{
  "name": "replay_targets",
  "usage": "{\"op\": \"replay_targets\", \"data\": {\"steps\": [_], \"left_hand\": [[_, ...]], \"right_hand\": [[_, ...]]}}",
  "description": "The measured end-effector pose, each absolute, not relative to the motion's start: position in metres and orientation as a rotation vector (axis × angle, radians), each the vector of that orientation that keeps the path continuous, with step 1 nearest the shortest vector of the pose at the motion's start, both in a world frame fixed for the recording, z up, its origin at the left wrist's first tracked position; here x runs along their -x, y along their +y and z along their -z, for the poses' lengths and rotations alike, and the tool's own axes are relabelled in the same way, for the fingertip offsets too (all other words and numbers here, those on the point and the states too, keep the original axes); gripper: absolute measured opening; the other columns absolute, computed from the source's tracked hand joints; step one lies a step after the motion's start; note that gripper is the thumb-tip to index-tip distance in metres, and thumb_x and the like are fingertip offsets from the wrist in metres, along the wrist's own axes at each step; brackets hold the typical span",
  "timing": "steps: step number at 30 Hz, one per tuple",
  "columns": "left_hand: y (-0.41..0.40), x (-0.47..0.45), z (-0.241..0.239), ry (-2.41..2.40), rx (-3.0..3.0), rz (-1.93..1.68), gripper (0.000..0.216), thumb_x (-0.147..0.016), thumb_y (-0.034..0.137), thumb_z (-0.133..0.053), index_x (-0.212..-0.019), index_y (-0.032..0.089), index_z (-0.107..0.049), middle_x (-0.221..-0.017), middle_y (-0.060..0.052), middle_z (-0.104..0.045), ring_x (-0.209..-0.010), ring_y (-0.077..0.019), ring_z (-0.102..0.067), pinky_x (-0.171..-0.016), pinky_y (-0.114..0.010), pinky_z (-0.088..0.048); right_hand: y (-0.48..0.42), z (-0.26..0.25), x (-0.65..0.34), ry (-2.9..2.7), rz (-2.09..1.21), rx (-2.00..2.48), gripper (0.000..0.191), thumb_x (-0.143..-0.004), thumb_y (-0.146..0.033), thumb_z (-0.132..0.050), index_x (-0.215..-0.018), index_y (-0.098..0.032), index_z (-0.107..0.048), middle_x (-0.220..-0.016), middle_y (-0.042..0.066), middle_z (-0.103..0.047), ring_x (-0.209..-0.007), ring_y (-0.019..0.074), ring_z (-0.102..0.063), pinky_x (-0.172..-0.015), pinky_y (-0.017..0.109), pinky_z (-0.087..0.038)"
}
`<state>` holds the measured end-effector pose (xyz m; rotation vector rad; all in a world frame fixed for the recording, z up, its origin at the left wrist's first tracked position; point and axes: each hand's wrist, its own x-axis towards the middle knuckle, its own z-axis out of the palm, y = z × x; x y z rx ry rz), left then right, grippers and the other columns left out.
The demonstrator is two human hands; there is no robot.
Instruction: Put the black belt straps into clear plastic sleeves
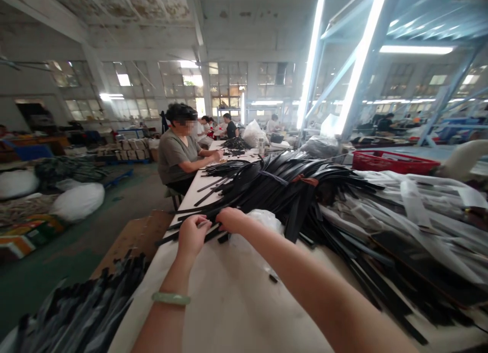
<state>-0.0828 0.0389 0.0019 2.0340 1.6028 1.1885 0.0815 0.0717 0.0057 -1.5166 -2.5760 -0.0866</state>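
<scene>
My left hand (193, 232), with a pale green bangle (171, 298) on its forearm, is closed in a pinch above the white table (217, 297). Beside it, my right hand (232, 221) has its fingers bent together over the ends of black straps. What either hand pinches is too small or hidden to make out. Just beyond both hands spreads a large heap of flat black straps (251, 185), part of it bound with a reddish-brown tie (305, 180). A crumpled clear plastic bag (263, 219) lies by my right wrist. One small black piece (273, 278) rests near my right forearm.
White-wrapped strips (362, 215) are piled on the right, before a red basket (392, 161). Black strips in plastic (84, 307) stand below the table's left edge. A seated co-worker (179, 154) works farther along the table. White sacks (78, 203) lie on the floor at left.
</scene>
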Motion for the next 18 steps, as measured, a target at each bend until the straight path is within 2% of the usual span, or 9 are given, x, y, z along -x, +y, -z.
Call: {"op": "replay_targets", "data": {"steps": [3, 5, 8, 10, 12, 15, 18], "left_hand": [[0.041, 0.086, -0.002, 1.555, -2.018, -1.185, 0.020, -0.074, 0.032, -0.057, -0.077, 0.016, -0.068, -0.089, -0.007, -0.072, -0.081, -0.0202, -0.065, -0.073, -0.027, -0.046], [0.040, 0.087, -0.001, 1.556, -2.000, -1.187, 0.019, -0.073, 0.032, -0.059, -0.073, 0.015, -0.068, -0.080, -0.006, -0.072, -0.075, -0.0194, -0.064, -0.069, -0.027, -0.045], [0.036, 0.088, -0.004, 1.619, -1.944, -1.203, 0.019, -0.068, 0.034, -0.065, -0.063, 0.015, -0.065, -0.061, -0.004, -0.067, -0.060, -0.0178, -0.059, -0.058, -0.027, -0.040], [0.034, 0.091, -0.007, 1.649, -1.911, -1.236, 0.020, -0.066, 0.034, -0.068, -0.060, 0.016, -0.062, -0.057, -0.003, -0.064, -0.057, -0.0167, -0.057, -0.055, -0.026, -0.038], [0.033, 0.096, -0.010, 1.646, -1.892, -1.286, 0.019, -0.067, 0.033, -0.068, -0.063, 0.016, -0.062, -0.062, -0.003, -0.066, -0.060, -0.0163, -0.058, -0.057, -0.026, -0.040], [0.035, 0.104, -0.015, 1.619, -1.891, -1.374, 0.014, -0.071, 0.030, -0.065, -0.070, 0.016, -0.064, -0.075, -0.005, -0.069, -0.070, -0.0170, -0.061, -0.066, -0.026, -0.044], [0.033, 0.105, -0.021, 1.587, -1.945, -1.439, 0.009, -0.071, 0.023, -0.066, -0.067, 0.016, -0.063, -0.083, -0.006, -0.068, -0.081, -0.0178, -0.061, -0.077, -0.028, -0.044]], "right_hand": [[0.069, 0.002, -0.083, -2.616, 0.085, 1.435, 0.025, -0.070, -0.028, -0.078, -0.094, -0.029, -0.072, -0.103, 0.003, -0.064, -0.101, 0.0225, -0.057, -0.081, 0.028, -0.045], [0.064, 0.003, -0.086, -2.635, 0.084, 1.373, 0.026, -0.070, -0.029, -0.077, -0.095, -0.029, -0.071, -0.106, 0.002, -0.062, -0.103, 0.0209, -0.055, -0.084, 0.027, -0.043], [0.057, 0.001, -0.086, -2.654, 0.093, 1.309, 0.027, -0.068, -0.028, -0.078, -0.093, -0.025, -0.069, -0.105, 0.002, -0.061, -0.101, 0.0197, -0.055, -0.085, 0.026, -0.042], [0.052, -0.003, -0.083, -2.647, 0.122, 1.290, 0.019, -0.071, -0.022, -0.074, -0.089, -0.021, -0.067, -0.100, 0.003, -0.062, -0.096, 0.0190, -0.057, -0.083, 0.026, -0.042], [0.046, -0.009, -0.083, -2.604, 0.174, 1.307, 0.013, -0.076, -0.014, -0.064, -0.088, -0.018, -0.064, -0.092, 0.005, -0.062, -0.090, 0.0194, -0.058, -0.080, 0.027, -0.042], [0.034, -0.028, -0.094, -2.482, 0.253, 1.383, 0.026, -0.073, -0.003, -0.050, -0.094, -0.015, -0.058, -0.085, 0.008, -0.061, -0.082, 0.0211, -0.059, -0.073, 0.028, -0.043], [0.015, -0.052, -0.119, -2.307, 0.313, 1.432, 0.031, -0.071, 0.000, -0.042, -0.097, -0.014, -0.052, -0.086, 0.009, -0.059, -0.083, 0.0212, -0.056, -0.074, 0.029, -0.041]]}}
